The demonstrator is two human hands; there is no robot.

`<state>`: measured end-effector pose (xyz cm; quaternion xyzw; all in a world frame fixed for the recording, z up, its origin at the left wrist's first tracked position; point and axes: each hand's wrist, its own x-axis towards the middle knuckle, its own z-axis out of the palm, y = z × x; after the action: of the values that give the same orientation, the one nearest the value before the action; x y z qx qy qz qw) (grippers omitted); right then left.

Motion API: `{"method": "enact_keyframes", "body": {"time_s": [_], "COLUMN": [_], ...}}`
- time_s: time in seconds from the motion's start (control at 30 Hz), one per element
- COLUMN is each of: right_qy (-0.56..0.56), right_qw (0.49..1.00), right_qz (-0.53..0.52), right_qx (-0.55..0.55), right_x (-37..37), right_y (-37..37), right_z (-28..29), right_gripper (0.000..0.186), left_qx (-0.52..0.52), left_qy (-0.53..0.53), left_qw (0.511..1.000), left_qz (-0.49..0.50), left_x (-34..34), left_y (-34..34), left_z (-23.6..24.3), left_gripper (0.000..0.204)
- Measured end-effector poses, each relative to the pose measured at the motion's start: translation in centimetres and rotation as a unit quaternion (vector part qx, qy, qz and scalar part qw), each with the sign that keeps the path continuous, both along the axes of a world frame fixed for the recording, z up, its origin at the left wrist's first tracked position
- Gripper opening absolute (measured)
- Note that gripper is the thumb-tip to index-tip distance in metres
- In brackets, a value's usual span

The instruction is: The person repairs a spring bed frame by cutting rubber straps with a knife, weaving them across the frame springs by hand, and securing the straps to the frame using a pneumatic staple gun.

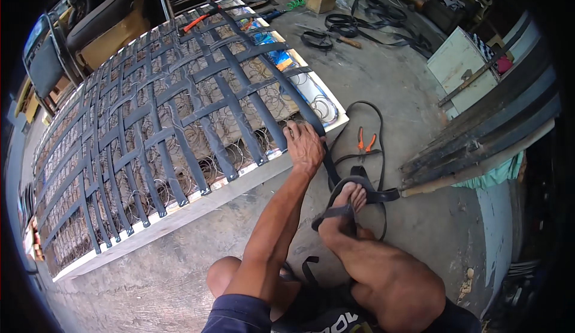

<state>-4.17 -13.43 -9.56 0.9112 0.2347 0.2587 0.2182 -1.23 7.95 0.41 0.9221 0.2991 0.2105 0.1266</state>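
My left hand (305,146) is at the near right corner of a spring-filled frame (203,200) with a pale edge. Its fingers curl over the edge against a black webbing strap (297,102); the thumb and palm side are hidden. Rows of similar straps cross over the coil springs, some woven over and under each other. From that corner a loose length of strap (330,164) hangs toward my foot (349,198), which has black bands around it. My right hand is out of sight.
Orange-handled pliers (366,143) lie on the concrete floor beside a looped strap. Another orange-handled tool (196,23) rests on the far webbing. Coiled straps (383,15) and a wooden-handled tool (350,42) lie farther back. Long boards (479,135) lean at right; chairs (45,63) stand at left.
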Motion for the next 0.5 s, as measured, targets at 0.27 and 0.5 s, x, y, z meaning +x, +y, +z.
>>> {"method": "enact_keyframes", "body": {"time_s": [0.27, 0.5], "right_qy": [0.069, 0.469], "right_qw": [0.985, 0.846], "right_qz": [0.098, 0.25], "right_qx": [0.128, -0.049], "right_x": [4.1, 3.6], "right_y": [3.8, 0.2], "right_z": [-0.8, 15.0], "right_gripper": [0.041, 0.039], "left_qx": [-0.015, -0.038], "left_qy": [0.015, 0.026], "left_qw": [1.0, 0.998], "left_qz": [0.009, 0.03], "left_x": [1.1, 0.0], "left_y": [-1.9, -0.2], "left_z": [0.7, 0.8], "left_gripper": [0.068, 0.078]}}
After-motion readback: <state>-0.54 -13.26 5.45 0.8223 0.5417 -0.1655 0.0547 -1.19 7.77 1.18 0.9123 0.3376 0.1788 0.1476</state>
